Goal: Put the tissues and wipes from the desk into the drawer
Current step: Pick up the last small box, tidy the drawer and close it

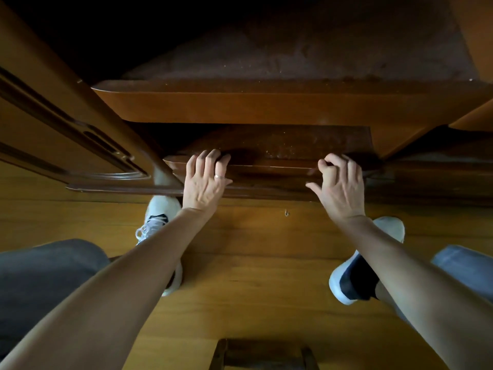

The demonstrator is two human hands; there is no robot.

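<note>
Below the desk edge point(240, 108):
Drawer point(272, 166): dark wood, pulled partly out; inside looks dim and bare.
Left hand point(205, 180): fingers curled over drawer's front edge, ring showing.
Right hand point(337, 185): fingers hooked on same edge, thumb splayed.
Floor point(253, 263): yellow wood.

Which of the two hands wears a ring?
The left hand: a thin silver ring circles one finger; the right hand has bare fingers.

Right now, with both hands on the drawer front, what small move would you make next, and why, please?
Probably pull the drawer a little further out, evenly with both hands. The left hand and right hand curl over its top edge, it is only partly out beneath the desk, and no tissues show inside.
</note>
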